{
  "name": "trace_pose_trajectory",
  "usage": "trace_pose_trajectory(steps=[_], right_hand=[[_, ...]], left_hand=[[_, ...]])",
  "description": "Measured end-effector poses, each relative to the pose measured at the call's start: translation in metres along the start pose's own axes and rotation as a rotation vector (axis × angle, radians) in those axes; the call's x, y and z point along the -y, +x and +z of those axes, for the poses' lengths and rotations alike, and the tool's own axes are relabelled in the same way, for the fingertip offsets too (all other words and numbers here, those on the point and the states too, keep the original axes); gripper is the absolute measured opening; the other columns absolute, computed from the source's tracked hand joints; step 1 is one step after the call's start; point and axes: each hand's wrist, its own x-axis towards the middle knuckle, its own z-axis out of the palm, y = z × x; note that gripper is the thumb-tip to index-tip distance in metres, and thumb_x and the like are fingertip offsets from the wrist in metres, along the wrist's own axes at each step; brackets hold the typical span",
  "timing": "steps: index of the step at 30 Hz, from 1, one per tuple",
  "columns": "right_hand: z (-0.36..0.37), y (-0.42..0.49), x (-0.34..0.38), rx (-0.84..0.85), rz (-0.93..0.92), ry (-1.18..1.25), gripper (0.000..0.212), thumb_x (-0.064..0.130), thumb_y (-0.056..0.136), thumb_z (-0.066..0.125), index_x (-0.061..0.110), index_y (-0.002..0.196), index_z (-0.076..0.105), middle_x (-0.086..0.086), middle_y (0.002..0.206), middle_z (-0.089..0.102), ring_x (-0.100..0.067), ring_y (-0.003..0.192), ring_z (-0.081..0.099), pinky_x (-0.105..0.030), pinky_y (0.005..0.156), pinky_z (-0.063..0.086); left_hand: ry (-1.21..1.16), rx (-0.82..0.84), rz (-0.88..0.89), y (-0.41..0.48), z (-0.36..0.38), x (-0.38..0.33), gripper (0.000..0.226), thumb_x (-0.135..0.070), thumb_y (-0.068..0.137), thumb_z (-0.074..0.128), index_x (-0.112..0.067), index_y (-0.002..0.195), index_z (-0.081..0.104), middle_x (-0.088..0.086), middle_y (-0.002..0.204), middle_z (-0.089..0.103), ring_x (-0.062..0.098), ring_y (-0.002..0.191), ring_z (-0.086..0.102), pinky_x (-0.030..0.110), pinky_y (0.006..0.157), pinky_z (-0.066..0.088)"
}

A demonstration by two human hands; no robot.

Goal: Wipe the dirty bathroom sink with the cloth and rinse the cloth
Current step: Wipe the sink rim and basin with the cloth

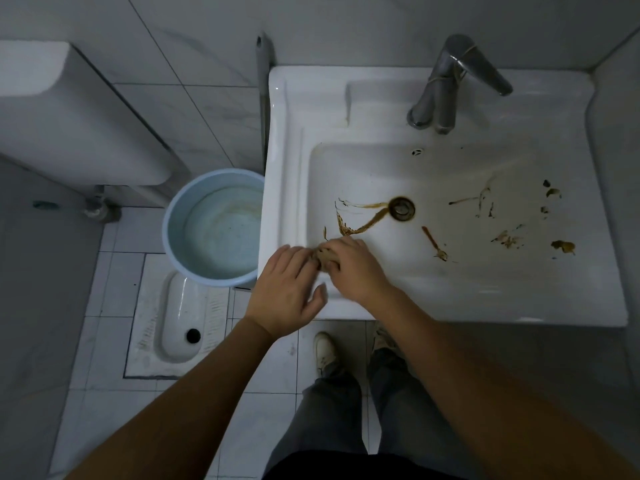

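A white bathroom sink (450, 292) fills the right half of the view, its basin streaked with brown stains around the drain (401, 208) and spotted with dark smears at the right. A small brownish cloth (323, 258), bunched up, sits at the basin's front left corner. My left hand (289, 289) and my right hand (356, 268) both grip it from either side, above the sink's front rim. Most of the cloth is hidden between my fingers. The chrome tap (450, 81) stands at the back, with no water visibly running.
A light blue bucket (173, 216) holding water stands on the floor left of the sink. A squat toilet pan (180, 323) lies below it, and a white cistern (69, 116) is on the left wall. My legs and shoes stand below the sink.
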Motion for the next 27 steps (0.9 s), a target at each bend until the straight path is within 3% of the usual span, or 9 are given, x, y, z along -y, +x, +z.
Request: trace_pose_trajectory(steps=[4, 7, 10, 13, 16, 20, 27], right_hand=[[-0.014, 0.006, -0.015, 0.146, 0.018, 0.077, 0.032, 0.024, 0.095, 0.060, 0.023, 0.127, 0.063, -0.003, 0.114, 0.065, -0.022, 0.102, 0.061, -0.036, 0.088, 0.052], [-0.034, 0.002, -0.035, 0.229, 0.040, 0.030, 0.035, 0.029, 0.095, 0.061, 0.021, 0.128, 0.064, -0.002, 0.114, 0.068, -0.022, 0.100, 0.063, -0.032, 0.082, 0.049], [-0.050, -0.008, -0.062, 0.188, 0.096, -0.069, 0.035, 0.031, 0.096, 0.059, 0.019, 0.128, 0.064, -0.007, 0.114, 0.067, -0.025, 0.099, 0.062, -0.033, 0.082, 0.049], [-0.059, -0.020, -0.092, 0.137, 0.176, -0.199, 0.036, 0.038, 0.098, 0.053, 0.022, 0.129, 0.062, -0.011, 0.113, 0.058, -0.028, 0.102, 0.057, -0.042, 0.091, 0.051], [-0.069, -0.019, -0.106, 0.147, 0.241, -0.225, 0.041, 0.041, 0.098, 0.053, 0.019, 0.133, 0.057, -0.008, 0.115, 0.061, -0.027, 0.101, 0.060, -0.037, 0.086, 0.049], [-0.076, -0.004, -0.098, 0.207, 0.299, -0.103, 0.034, 0.038, 0.092, 0.063, 0.023, 0.122, 0.054, -0.001, 0.109, 0.063, -0.022, 0.096, 0.060, -0.036, 0.081, 0.049], [-0.041, 0.021, -0.054, 0.268, 0.118, 0.233, 0.036, 0.028, 0.086, 0.072, 0.026, 0.120, 0.062, 0.004, 0.113, 0.065, -0.016, 0.100, 0.061, -0.036, 0.086, 0.054]], left_hand=[[0.009, 0.011, -0.006, -0.001, 0.000, 0.001, 0.038, -0.035, 0.095, 0.056, -0.006, 0.117, 0.065, 0.013, 0.122, 0.064, 0.031, 0.116, 0.056, 0.047, 0.111, 0.039], [0.015, 0.010, -0.011, -0.001, -0.001, 0.000, 0.038, -0.035, 0.094, 0.057, -0.005, 0.117, 0.066, 0.015, 0.123, 0.064, 0.033, 0.118, 0.057, 0.049, 0.111, 0.040], [0.020, 0.008, -0.019, -0.001, -0.002, -0.001, 0.038, -0.033, 0.093, 0.059, -0.005, 0.117, 0.066, 0.016, 0.124, 0.064, 0.035, 0.119, 0.057, 0.050, 0.110, 0.041], [0.018, 0.008, -0.047, 0.001, -0.003, -0.005, 0.041, -0.036, 0.094, 0.061, -0.005, 0.120, 0.065, 0.017, 0.130, 0.062, 0.035, 0.124, 0.055, 0.051, 0.112, 0.040], [0.038, 0.007, -0.099, 0.006, -0.004, -0.006, 0.047, -0.040, 0.094, 0.061, -0.005, 0.126, 0.063, 0.019, 0.142, 0.055, 0.035, 0.134, 0.047, 0.052, 0.118, 0.033], [0.055, 0.033, -0.166, 0.014, -0.004, -0.006, 0.052, -0.043, 0.092, 0.061, -0.006, 0.129, 0.062, 0.020, 0.150, 0.049, 0.036, 0.142, 0.042, 0.052, 0.123, 0.024], [0.077, 0.058, -0.228, 0.023, -0.004, -0.005, 0.055, -0.041, 0.090, 0.062, -0.008, 0.133, 0.060, 0.018, 0.154, 0.044, 0.033, 0.147, 0.036, 0.049, 0.127, 0.014]])
